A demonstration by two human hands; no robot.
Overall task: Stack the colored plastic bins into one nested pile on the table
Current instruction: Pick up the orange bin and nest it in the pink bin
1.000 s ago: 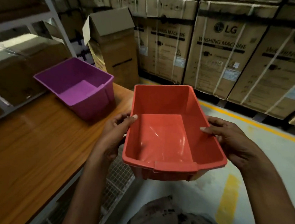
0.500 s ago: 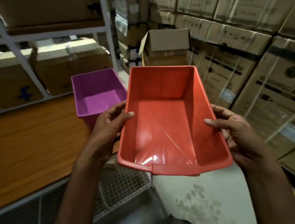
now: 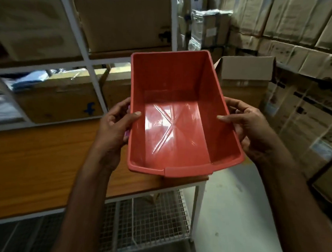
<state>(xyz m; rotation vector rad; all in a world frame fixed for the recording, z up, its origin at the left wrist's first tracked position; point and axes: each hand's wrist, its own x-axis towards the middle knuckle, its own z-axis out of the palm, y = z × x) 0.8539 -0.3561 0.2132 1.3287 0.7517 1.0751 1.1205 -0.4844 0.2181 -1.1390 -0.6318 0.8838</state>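
Observation:
An empty red plastic bin (image 3: 172,130) fills the middle of the view, held open side up over the right end of the wooden table (image 3: 38,158). My left hand (image 3: 116,123) grips its left wall, thumb inside. On the opposite wall my right hand (image 3: 250,127) grips the same way. The purple bin (image 3: 127,133) is almost wholly hidden behind the red one; only a thin purple sliver shows beside my left hand.
A white metal shelf rack (image 3: 84,51) loaded with cardboard boxes stands behind the table. An open cardboard box (image 3: 245,74) and stacked cartons (image 3: 304,113) line the right. A wire mesh shelf (image 3: 149,216) sits under the table; concrete floor (image 3: 233,214) lies to the right.
Both hands carried the red bin left and forward from over the floor to over the table's right end, and it now covers the purple bin.

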